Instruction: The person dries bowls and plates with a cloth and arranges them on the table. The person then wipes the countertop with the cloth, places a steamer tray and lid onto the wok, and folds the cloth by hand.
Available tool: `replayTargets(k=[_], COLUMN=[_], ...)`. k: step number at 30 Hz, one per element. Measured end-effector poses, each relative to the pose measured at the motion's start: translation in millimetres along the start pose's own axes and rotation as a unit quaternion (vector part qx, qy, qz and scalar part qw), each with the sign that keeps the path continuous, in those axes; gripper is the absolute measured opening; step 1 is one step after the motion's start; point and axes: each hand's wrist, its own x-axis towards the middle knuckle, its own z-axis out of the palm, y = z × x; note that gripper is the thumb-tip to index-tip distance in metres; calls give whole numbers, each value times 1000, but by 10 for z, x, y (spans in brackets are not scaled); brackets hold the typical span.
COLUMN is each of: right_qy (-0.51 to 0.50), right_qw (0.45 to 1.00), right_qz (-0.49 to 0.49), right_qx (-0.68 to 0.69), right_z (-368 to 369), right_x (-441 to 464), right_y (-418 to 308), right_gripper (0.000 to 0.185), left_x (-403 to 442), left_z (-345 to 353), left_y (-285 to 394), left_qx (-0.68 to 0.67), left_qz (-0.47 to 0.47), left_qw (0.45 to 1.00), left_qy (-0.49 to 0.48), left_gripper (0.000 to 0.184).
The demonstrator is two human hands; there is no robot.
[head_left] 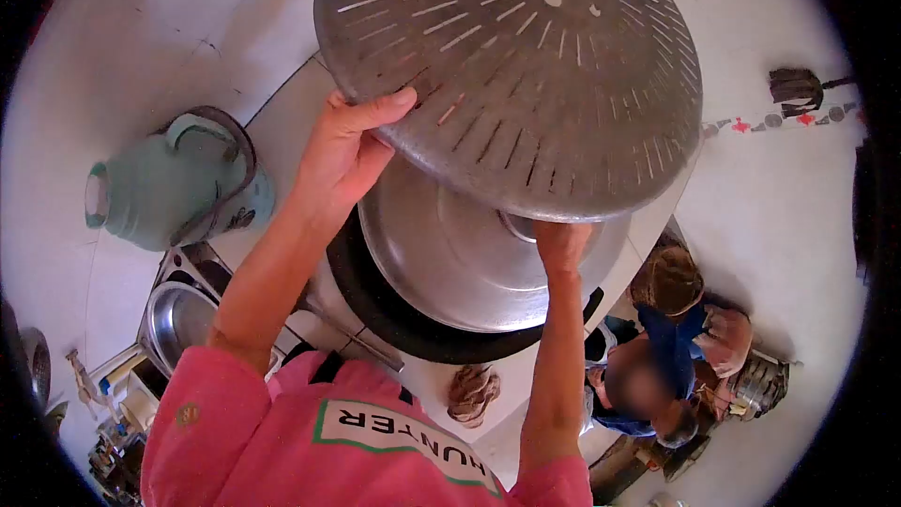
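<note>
My left hand [355,145] grips the near-left rim of a large round steamer plate [526,66], thumb on top and fingers underneath. The plate is grey metal with many slots and several round holes, and it is raised and tilted. My right hand [561,242] reaches up beneath its near edge; the plate hides those fingers, so I cannot tell what they touch. Below is a broad, round silver metal piece [441,272], partly covered by the plate; I cannot tell if it is a pot or a lid. It sits within a black wok-like rim [375,314].
A crumpled brown cloth [474,394] lies on the near tiled ledge. At left stand a green thermos jug [178,178] and a metal basin [180,319]. A person [676,366] is low down at right beside a basket-like container [668,277]. A dark brush [796,90] lies far right.
</note>
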Motion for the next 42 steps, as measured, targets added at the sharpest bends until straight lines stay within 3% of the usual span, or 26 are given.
replayTargets(k=[4,13,16,19,20,26,29,32,35,38,42], right_qy=[15,40,32,13,15,-22,-6,-10,7,22,34], right_qw=[1000,999,998,999,1000,995,996,979,970,940,944], right_qz=[12,-23,-34,22,-18,93,87,193,199,258,216], right_qx=[-6,16,33,47,5,20,-3,66,142,223,245], right_z=[-30,66,29,108,61,140,206,59,-79,-258,-323], right_x=[-103,-221,-245,-307,-263,-334,-387,-395,-473,-686,-1205], right_y=[-184,-270,-259,-203,-231,-226,-221,-370,-436,-577,-569], right_gripper=[32,46,45,43,41,41,55,64,66,54,42], left_x=[-60,-108,-63,20,53,216,286,383,486,706,928], left_z=[-58,-109,-88,-80,-86,16,77,154,316,239,107], left_y=[-67,-384,-500,-670,-706,-977,-1085,-1226,-1359,-1603,-1771], left_qx=[16,-11,-2,2,4,19,20,2,5,-1,16], left_qz=[-7,-52,-47,-61,-71,-78,-85,-96,-99,-84,-124], left_qw=[1000,998,997,996,996,994,995,994,989,995,990], left_qy=[14,36,58,64,61,69,46,47,107,60,68], left_gripper=[38,41,44,47,48,45,45,43,40,39,40])
